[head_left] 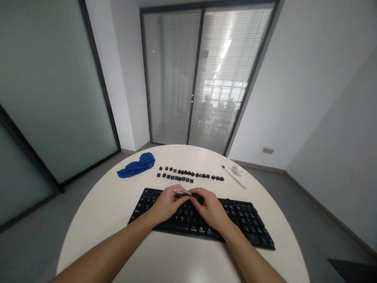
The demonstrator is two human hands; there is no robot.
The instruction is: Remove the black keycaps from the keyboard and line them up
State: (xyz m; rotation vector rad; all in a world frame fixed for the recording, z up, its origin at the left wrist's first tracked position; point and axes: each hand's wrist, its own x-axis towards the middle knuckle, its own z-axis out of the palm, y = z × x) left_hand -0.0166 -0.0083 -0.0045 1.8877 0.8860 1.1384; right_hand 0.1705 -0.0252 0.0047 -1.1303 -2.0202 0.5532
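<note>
A black keyboard [188,227] lies across the table in front of me, with both hands over its upper middle part. My left hand [169,202] is closed around a slim, dark, pointed tool [182,193], perhaps metal; its exact kind is too small to tell. My right hand [210,204] has thumb and index finger pinched together, meeting the left fingertips at the tool's end. Whatever sits between the right fingertips is too small to make out. Beyond the keyboard, loose black keycaps [180,179] lie in two rough rows.
On the round white table [100,212], a crumpled blue cloth [138,165] lies at the far left. A thin brush [234,177] with a dark tip rests at the far right, beside a small crumpled white item [237,170]. Glass doors with blinds [203,78] stand behind.
</note>
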